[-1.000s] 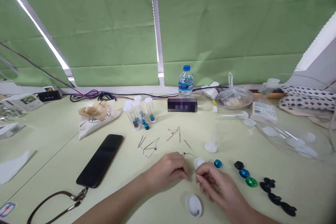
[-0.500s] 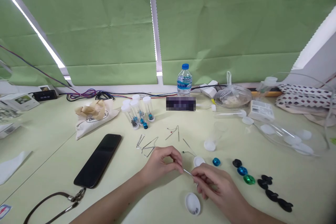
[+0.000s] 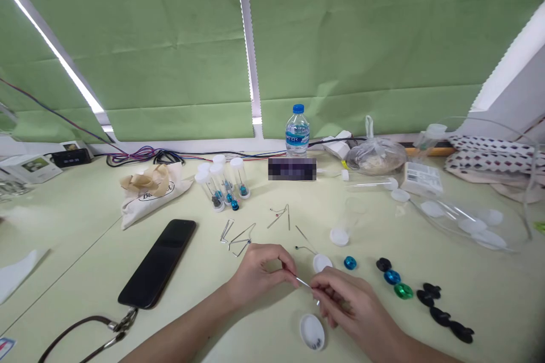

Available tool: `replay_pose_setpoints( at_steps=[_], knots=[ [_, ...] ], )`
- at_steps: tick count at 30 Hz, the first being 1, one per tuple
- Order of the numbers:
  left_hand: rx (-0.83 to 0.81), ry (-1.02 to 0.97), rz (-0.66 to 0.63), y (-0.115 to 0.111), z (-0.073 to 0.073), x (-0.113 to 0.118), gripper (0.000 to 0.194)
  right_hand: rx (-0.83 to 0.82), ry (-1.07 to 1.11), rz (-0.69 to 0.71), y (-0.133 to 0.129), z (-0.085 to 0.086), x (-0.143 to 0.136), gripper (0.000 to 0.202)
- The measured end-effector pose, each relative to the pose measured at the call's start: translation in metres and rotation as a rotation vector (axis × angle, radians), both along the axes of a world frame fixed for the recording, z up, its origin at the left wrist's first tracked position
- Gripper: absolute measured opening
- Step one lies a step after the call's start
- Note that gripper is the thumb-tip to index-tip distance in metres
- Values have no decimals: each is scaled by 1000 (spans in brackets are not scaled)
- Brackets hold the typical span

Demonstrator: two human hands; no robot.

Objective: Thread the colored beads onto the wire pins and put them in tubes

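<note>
Rod, thin, pinched by left hand and right hand, bridging their gap, unlike a second ago

Slim silvery rod between both hands

Vs 1 s ago: L hand no longer curled, apart from R hand's piece; thumb + index now pinch one end of thin metal rod. Rod now spans, in plain view, to R hand, beyond white cap w/ small bits; earlier, little of it showed. R fingertips slightly nearer that cap.
</note>
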State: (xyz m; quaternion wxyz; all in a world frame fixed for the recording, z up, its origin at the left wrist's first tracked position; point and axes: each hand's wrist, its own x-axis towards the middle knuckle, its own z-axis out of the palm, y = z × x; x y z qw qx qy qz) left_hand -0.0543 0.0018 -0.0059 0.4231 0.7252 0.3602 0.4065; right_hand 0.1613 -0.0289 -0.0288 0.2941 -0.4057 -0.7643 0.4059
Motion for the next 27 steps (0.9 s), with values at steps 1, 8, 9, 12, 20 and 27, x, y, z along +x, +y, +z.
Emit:
replay_pose_setpoints(
  at_steps=[1,8,9,12,20,27],
  knots=[
    [17,-5,-5,0,0,0,11,-1,0,-1,0,0,0,17],
    [268,26,-19,-1,-6,2,11,0,3,-2,0,2,-1,18],
    [332,31,-19,-1,-7,2,11,-2,4,-5,0,2,-1,17],
    [490,57,-18,0,-7,3,11,-28,24,-10,1,1,0,18],
    [542,68,-12,-1,-6,3,10,-169,115,-16,2,-3,-1,20],
    [53,-76,62,-12,4,13,12,-232,188,-5,7,4,-5,22]
  ],
)
